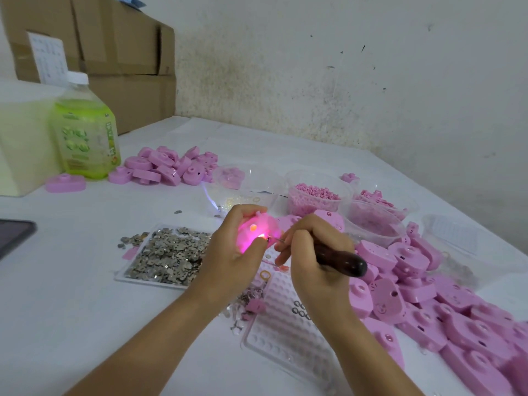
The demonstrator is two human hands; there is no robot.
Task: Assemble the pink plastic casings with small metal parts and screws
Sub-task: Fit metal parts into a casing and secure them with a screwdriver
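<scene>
table [71, 295]: white, pink casings [383, 298] heaped | wall [343, 67]: stained | left edge: maybe phone [14, 235]

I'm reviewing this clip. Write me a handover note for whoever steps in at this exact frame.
Left hand: grips a pink casing that glows pink inside.
Right hand: grips a dark-handled tool, with its thin metal tip at the casing's near edge.
Supplies: metal parts lie on a tray left of the hands. A large casing pile is on the right, a smaller pile is at the back, and tubs of small pink pieces stand behind the hands.
Done: I cannot tell which pile is finished.
Left: finish this casing, then probably work through the rest of the pile.
</scene>
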